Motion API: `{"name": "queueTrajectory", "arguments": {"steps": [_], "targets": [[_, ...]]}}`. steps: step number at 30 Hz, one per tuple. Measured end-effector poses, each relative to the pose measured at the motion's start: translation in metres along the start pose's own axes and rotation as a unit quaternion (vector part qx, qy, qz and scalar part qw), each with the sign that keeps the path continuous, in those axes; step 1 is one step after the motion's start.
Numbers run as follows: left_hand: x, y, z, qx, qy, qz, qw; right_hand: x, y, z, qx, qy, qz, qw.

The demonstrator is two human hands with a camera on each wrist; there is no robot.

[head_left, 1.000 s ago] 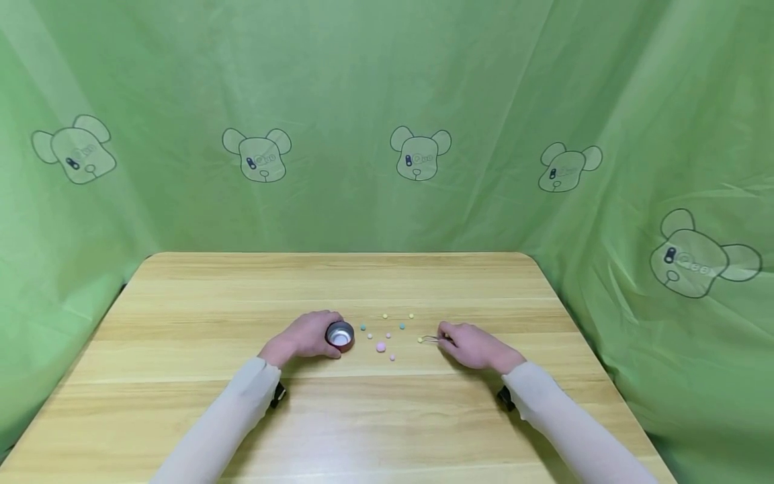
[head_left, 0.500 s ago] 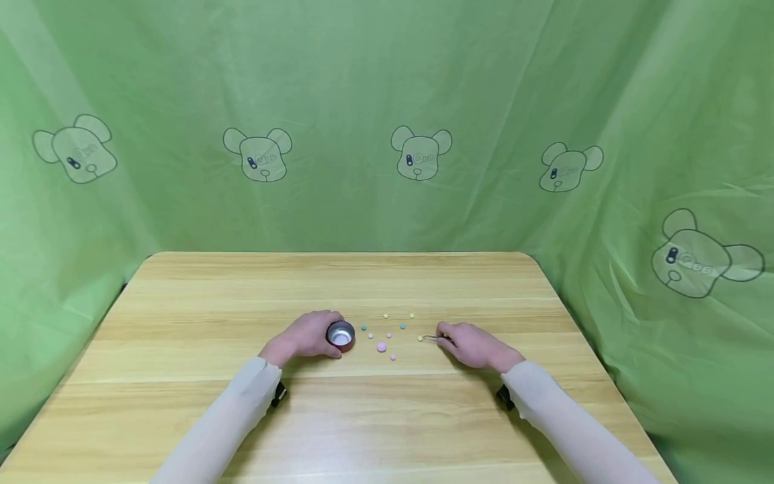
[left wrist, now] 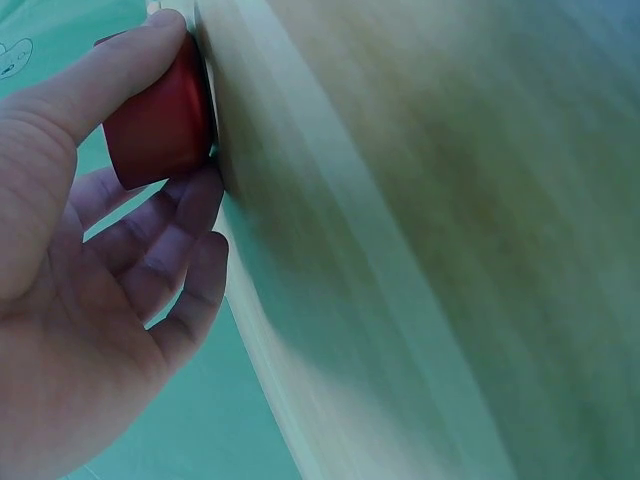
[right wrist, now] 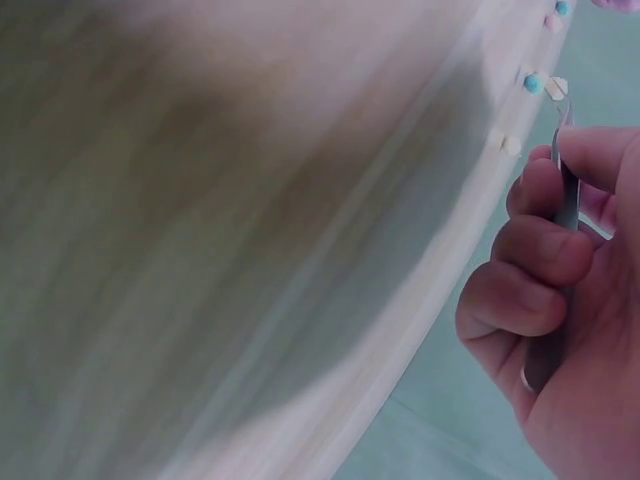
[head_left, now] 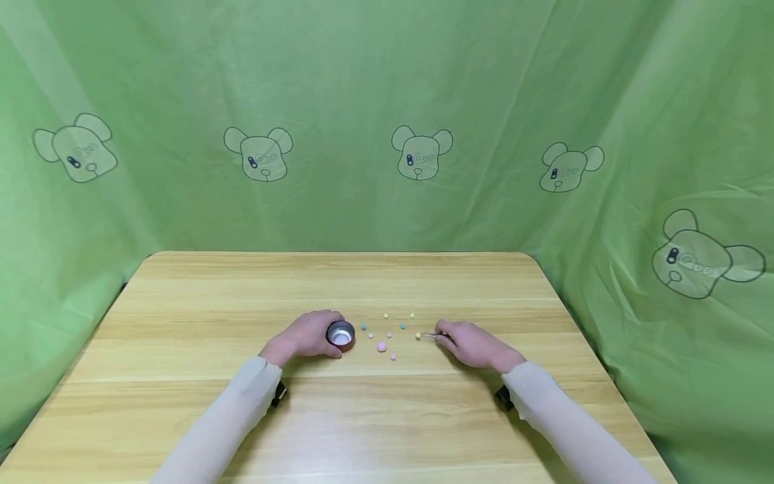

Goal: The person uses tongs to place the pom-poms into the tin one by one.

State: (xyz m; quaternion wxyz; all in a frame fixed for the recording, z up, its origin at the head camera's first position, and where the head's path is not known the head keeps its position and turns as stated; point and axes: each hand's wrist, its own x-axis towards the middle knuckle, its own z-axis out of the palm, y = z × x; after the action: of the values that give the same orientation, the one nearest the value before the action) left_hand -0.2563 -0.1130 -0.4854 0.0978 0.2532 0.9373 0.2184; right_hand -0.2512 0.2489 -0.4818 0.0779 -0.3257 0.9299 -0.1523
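My left hand point(head_left: 305, 334) grips a small round red tin point(left wrist: 158, 130), its silvery inside facing up and its base on the table. The thumb lies on one side of the tin and fingers on the other. In my right hand point(head_left: 476, 345) are metal tweezers point(right wrist: 567, 200), pinched between thumb and fingers. Their curved tips hold a small yellow ball point(head_left: 418, 335). Between the hands lie several small balls: a larger pink ball point(head_left: 381, 347), a small pink ball point(head_left: 393, 357), a blue ball point(head_left: 363, 327), another blue ball point(head_left: 403, 326) and a yellow ball point(head_left: 385, 316).
The light wooden table point(head_left: 375, 423) reaches back to a green curtain point(head_left: 338, 208) printed with bear faces. The curtain also hangs along both sides. One more yellow ball point(head_left: 412, 316) lies behind the tweezers' tips.
The tweezers' tips and the yellow ball in them have risen slightly and shifted a little to the left. My left hand and the tin stay in place.
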Motion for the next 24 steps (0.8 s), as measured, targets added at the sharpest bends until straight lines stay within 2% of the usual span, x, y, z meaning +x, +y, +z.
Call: {"name": "queueTrajectory", "arguments": {"steps": [7,13,24], "targets": [[0.001,0.0,0.0,-0.002,0.0,-0.006,1.0,0.003,-0.005,-0.003,0.005,0.013,-0.005,1.0],[0.002,-0.001,0.001,-0.003,0.004,0.003,1.0,0.007,-0.013,-0.007,0.006,0.024,-0.014,1.0],[0.002,-0.001,0.001,-0.002,0.001,0.005,1.0,0.024,-0.035,-0.012,0.028,0.024,-0.02,0.999]]}}
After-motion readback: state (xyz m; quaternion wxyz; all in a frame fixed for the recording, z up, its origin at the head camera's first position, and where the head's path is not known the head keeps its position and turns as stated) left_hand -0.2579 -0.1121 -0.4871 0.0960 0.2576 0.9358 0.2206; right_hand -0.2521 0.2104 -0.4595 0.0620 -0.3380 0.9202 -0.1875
